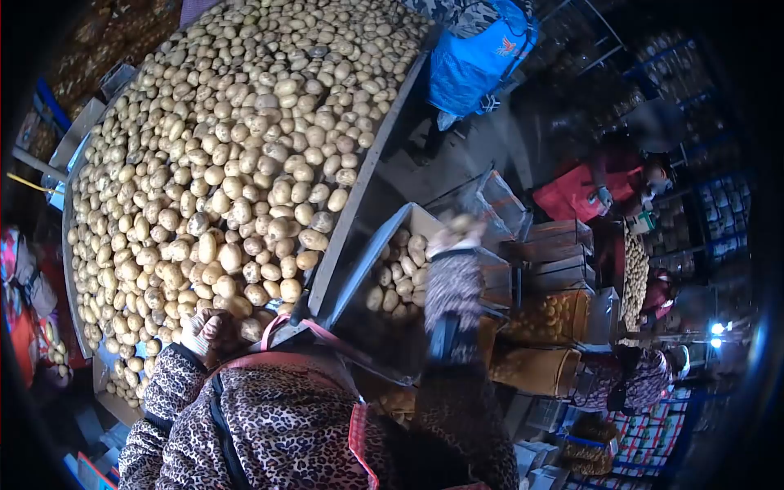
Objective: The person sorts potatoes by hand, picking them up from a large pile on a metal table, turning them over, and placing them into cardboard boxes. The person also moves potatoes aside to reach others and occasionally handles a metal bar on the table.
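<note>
Pale yellow potatoes [220, 180] cover a big table with a raised wooden edge [347, 192]. My left hand [204, 333] is at the near edge of the pile, fingers curled in and touching the potatoes; what it holds, if anything, is hidden. To the right, my right hand [454, 237] is stretched out over the far right side of an open lined box [371, 249] that has potatoes [400, 278] in it. Motion smears its fingers, so I cannot make out whether a potato is in them. Both sleeves are leopard-print.
Several lined boxes and filled yellow bags [535, 371] stand to the right of the open box. A person in a blue apron [478, 61] is beyond the table's right edge. Another in a red apron [592, 192] works farther right. A person's red clothing [20, 327] shows at left.
</note>
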`<state>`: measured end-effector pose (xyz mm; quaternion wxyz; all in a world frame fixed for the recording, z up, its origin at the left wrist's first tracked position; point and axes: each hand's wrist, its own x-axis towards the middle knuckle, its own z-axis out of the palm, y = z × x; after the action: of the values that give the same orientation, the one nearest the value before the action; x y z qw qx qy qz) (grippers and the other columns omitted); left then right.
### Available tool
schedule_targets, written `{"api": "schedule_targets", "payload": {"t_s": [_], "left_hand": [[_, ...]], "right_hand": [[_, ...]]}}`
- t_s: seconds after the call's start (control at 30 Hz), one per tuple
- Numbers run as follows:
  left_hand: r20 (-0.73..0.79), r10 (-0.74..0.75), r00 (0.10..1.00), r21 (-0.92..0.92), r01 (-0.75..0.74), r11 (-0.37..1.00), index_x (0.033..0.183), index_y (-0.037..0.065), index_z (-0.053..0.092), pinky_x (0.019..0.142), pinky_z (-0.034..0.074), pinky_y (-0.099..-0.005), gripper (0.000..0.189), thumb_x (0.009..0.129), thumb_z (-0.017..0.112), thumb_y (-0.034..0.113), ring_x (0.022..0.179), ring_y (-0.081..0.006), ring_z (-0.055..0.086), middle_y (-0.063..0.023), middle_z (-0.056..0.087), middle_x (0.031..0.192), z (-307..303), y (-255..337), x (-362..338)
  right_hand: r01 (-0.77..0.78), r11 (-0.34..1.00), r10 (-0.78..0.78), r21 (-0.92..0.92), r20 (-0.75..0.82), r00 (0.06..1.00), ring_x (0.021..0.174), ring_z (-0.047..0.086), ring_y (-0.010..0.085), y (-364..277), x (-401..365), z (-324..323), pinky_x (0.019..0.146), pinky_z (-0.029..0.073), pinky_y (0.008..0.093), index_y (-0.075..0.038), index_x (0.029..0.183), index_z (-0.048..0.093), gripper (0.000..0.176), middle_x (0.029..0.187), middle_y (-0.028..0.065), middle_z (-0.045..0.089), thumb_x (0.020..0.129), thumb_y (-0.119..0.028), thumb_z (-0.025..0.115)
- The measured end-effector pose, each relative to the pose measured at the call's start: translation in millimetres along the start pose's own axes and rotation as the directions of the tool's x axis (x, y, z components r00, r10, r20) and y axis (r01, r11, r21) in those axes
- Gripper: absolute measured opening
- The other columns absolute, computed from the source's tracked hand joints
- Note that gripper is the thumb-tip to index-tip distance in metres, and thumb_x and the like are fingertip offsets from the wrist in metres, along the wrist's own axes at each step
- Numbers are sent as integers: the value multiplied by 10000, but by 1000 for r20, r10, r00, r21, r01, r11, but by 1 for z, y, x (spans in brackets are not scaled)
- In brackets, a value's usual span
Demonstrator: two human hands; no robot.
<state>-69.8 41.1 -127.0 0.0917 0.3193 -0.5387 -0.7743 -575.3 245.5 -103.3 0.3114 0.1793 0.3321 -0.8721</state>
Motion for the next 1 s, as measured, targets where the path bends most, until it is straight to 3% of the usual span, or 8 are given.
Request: {"api": "schedule_targets", "payload": {"t_s": [0.17, 0.3, 0.4, 0.43, 0.57, 0.73, 0.87, 1.0], "left_hand": [[-71, 5, 997, 175, 7, 985, 1084, 13, 615, 629, 480, -247, 518, 886, 598, 492, 729, -104, 574, -38, 643, 901, 6, 5, -8], [-155, 65, 986, 217, -30, 976, 1167, 20, 573, 745, 511, -295, 461, 929, 568, 415, 840, -147, 618, -57, 654, 977, -16, -15, -22], [-287, 7, 958, 170, 44, 984, 1148, 28, 575, 761, 509, -301, 409, 943, 556, 381, 854, -139, 617, -56, 648, 958, -23, -10, -43], [-331, 0, 944, 132, 47, 990, 1146, 33, 575, 747, 511, -297, 396, 945, 554, 374, 848, -140, 619, -56, 647, 950, -17, -4, -46], [-469, -25, 883, 57, 58, 997, 1164, 42, 562, 714, 513, -292, 377, 949, 553, 352, 822, -152, 622, -72, 648, 932, -27, -11, -60], [-513, 35, 858, 0, -41, 999, 1157, 15, 553, 698, 508, -283, 403, 943, 565, 356, 776, -143, 609, -59, 639, 891, -26, 4, -60], [-462, 3, 887, -104, -58, 993, 1131, 25, 565, 707, 491, -261, 428, 916, 604, 393, 761, -107, 571, -24, 623, 892, -32, -11, -43], [-464, -69, 883, -84, 34, 996, 1122, 63, 578, 714, 493, -269, 404, 906, 615, 402, 813, -109, 575, -10, 624, 914, -31, -3, -38]], "right_hand": [[95, 987, -130, -131, -293, 947, 388, 428, 87, -19, 75, 2, 342, 332, 207, -159, 901, 565, 349, 849, 114, 665, 807, -464, 705], [-127, 754, 100, -644, -78, 992, 395, 447, 142, 79, 40, 46, 356, 350, 244, -148, 1003, 593, 236, 840, 104, 661, 854, -308, 679], [355, 345, -124, -869, 333, 935, 548, 541, 124, 150, 77, 61, 463, 455, 288, -78, 981, 597, 145, 790, 32, 611, 853, -101, 661], [624, 112, -229, -773, 591, 774, 603, 557, 113, 177, 124, 51, 514, 479, 270, -61, 948, 600, 115, 781, 15, 601, 847, -49, 652], [636, -249, -28, -731, 661, 749, 935, 649, 272, 167, 106, 149, 864, 501, 375, -74, 1020, 653, 232, 989, 145, 680, 835, -215, 654], [665, -665, 478, -341, 490, 729, 1057, 605, 330, 224, 131, 249, 923, 482, 401, -133, 1203, 585, 356, 1107, 193, 634, 856, -210, 568], [676, -724, 623, -135, 293, 726, 1073, 609, 284, 254, 106, 263, 926, 499, 403, -83, 1225, 534, 473, 1180, 141, 621, 779, -124, 684], [701, -106, 714, -705, 436, 547, 894, 638, 200, 254, 144, 193, 790, 542, 348, -54, 1142, 604, 433, 1085, 124, 648, 745, -129, 762]]}}
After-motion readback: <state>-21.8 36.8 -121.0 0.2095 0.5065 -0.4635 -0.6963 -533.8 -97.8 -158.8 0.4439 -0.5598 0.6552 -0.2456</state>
